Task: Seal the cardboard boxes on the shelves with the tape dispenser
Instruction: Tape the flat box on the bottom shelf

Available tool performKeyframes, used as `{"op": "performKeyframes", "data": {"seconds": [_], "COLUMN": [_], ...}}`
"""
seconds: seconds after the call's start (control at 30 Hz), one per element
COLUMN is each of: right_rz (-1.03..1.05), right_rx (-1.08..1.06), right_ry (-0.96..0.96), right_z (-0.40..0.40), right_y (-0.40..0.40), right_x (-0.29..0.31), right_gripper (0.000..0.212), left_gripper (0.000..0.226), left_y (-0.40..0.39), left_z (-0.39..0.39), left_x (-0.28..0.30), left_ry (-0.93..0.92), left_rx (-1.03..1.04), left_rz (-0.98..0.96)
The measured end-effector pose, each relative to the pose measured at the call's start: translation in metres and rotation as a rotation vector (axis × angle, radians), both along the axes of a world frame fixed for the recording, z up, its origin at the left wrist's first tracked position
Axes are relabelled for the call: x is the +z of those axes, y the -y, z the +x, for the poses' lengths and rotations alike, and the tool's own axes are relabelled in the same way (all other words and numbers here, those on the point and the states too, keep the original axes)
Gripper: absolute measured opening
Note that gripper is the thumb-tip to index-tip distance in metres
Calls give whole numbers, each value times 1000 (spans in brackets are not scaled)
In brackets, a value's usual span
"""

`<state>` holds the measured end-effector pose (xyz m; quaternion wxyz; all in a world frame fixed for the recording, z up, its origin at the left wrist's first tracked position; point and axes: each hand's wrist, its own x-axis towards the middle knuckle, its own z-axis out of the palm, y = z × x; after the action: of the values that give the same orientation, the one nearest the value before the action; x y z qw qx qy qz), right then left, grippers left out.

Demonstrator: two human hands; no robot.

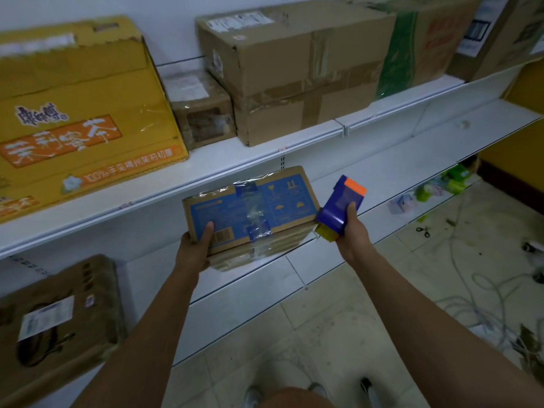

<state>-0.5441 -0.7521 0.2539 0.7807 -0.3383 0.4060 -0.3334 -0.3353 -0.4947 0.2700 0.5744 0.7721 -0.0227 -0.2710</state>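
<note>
Small box point(250, 213) was gripped at its near-left corner by left hand point(195, 248), off the shelf edge; tape dispenser point(341, 209) clutched in right hand point(351, 231), touching box's right end. Corner-only hold: box could tip when tape is pressed. Tape end prob. attached, unclear.

At the centre of the frame a small box point(250, 213) sits between the two hands, in front of the edge of the middle shelf point(382, 160). The left hand point(195, 248) holds its lower left corner; the right hand point(351, 228), just right of the box, holds the tape dispenser point(341, 207). On the upper shelf point(223, 160) a big carton point(76, 113) stands at left, a little box point(203, 110) beside it, and a large box point(297, 72) right of that. At lower left another box point(59, 316) lies on the lowest shelf point(235, 281). Scissors point(424, 231) lie on the floor at right.
</note>
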Motion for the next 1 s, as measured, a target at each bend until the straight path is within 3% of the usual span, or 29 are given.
{"op": "performKeyframes", "data": {"seconds": [0.07, 0.13, 0.2, 0.33, 0.53, 0.67, 0.77, 0.87, 1.0], "right_rz": [-7, -3, -28, -91, -142, -191, -250, -289, -343], "right_rx": [-4, -30, -44, -60, -115, -69, -16, 95, 326], "right_ry": [-12, -12, -20, -59, -38, -36, -33, -81, -58], "right_z": [-7, -16, -26, -46, -73, -80, -77, -61, -27], "right_y": [-4, -3, 0, 2, -5, -20, -26, -32, -52], "right_x": [5, 14, 23, 46, 61, 65, 70, 82, 99], "right_gripper": [45, 44, 45, 43, 39, 84, 86, 111, 92], "left_gripper": [66, 77, 72, 79, 72, 69, 84, 88, 71], "left_y": [-5, -8, -10, -4, 8, -3, -22, -52, -107], "left_z": [-2, -2, -1, -3, -25, -34, -40, -47, -67], "left_x": [1, 6, 12, 16, 17, 18, 20, 23, 25], "left_ry": [-27, 44, 105, 201, 354, 302, 279, 260, 245], "left_rx": [7, -89, -205, -278, -198, -211, -162, -60, 111], "left_rz": [-52, -122, -165, -117, -75, -136, -139, -150, -144]}}
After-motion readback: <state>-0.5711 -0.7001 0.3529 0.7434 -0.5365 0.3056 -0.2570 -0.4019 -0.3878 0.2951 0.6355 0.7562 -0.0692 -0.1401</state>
